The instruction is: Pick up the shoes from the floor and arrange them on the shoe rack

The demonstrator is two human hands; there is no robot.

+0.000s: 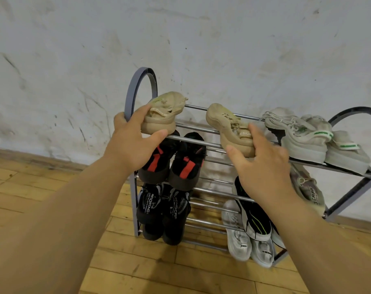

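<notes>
Though the job looks nearly finished, the last pair is not quite settled: the left hand [133,141] grips the left beige sneaker [165,111] at its heel, thumb under the sole and fingers curled over the collar, with the shoe tipped toe-up at the left end of the shoe rack [138,85] top shelf. The right hand [263,166] has thumb and forefinger spread either side of the right beige sneaker [227,124] heel; whether it clamps or merely touches, I cannot tell. That shoe lies on the top rails, just beside the grey-white pair with green trim [303,136]. Below sit the black-and-red pair [180,160], the black pair [163,209] and the white pair [244,240]. No shoe shows on the wooden floor [53,187], so what remains, by my reckoning, is levelling the two beige sneakers side by side and letting go
</notes>
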